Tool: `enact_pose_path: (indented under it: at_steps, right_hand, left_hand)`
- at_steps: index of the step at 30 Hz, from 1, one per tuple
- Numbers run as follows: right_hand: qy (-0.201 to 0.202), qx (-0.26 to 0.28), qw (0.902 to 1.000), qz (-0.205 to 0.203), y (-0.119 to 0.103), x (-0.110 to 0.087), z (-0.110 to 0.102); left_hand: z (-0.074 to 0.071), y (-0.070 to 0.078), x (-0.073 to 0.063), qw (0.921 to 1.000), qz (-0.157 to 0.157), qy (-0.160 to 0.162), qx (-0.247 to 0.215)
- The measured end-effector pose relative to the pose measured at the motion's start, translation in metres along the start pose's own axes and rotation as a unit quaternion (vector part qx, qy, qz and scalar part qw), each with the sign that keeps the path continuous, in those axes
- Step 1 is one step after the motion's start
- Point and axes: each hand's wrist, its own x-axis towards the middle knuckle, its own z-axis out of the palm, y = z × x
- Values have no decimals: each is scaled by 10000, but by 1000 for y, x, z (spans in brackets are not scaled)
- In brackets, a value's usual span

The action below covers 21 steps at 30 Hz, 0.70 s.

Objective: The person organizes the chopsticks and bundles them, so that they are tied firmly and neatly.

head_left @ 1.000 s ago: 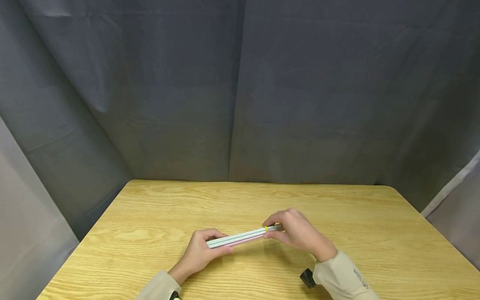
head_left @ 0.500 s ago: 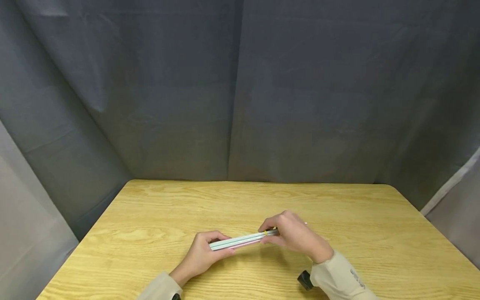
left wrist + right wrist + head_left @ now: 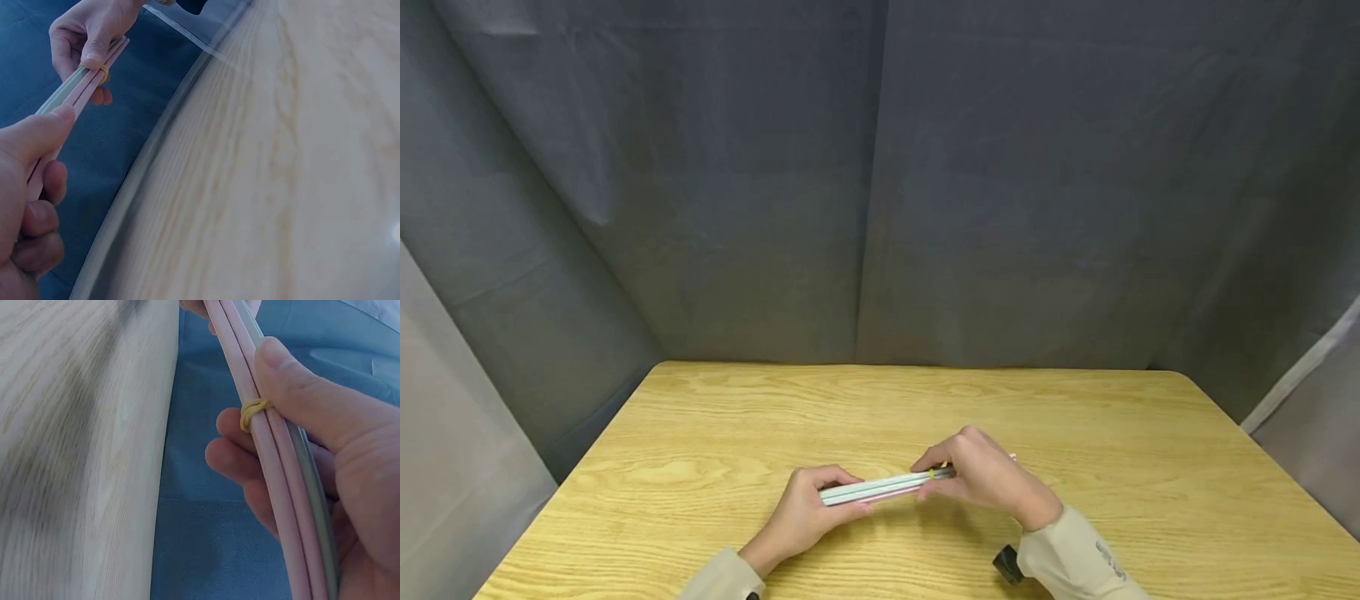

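A bundle of pink and pale green chopsticks [image 3: 880, 487] is held between both hands above the table, slightly higher at its right end. My left hand [image 3: 805, 512] grips the left end, fingers curled round it and thumb along the near side. My right hand [image 3: 983, 479] pinches the bundle toward its right end between thumb and fingers. Round the chopsticks sits a yellow rubber band [image 3: 253, 414], looped more than once, right beside the right thumb and fingertips. In the head view, a pale tip shows beyond the right hand; the palms hide parts of the bundle.
The wood-grain table [image 3: 737, 417] lies under both hands. Dark grey curtains [image 3: 760, 208] hang behind it, with pale fabric [image 3: 460, 433] at the left side. A black device [image 3: 1007, 564] shows by the right sleeve's cuff [image 3: 1060, 546].
My right hand has moved a little left and down, its fingertips now past the rubber band. A tip has come into view beyond it. The left hand and bundle have shifted slightly down.
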Motion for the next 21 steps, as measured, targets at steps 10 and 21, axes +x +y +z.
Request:
enact_pose_path:
  at_steps: [10,21]
  right_hand:
    - [-212,140,9995,-205,-1,3,6]
    - [-192,342,9992,52,-2,2,4]
  left_hand:
    - [3,1,0,9998,-79,-156,-21]
    - [1,2,-1,9995,-252,-172,-78]
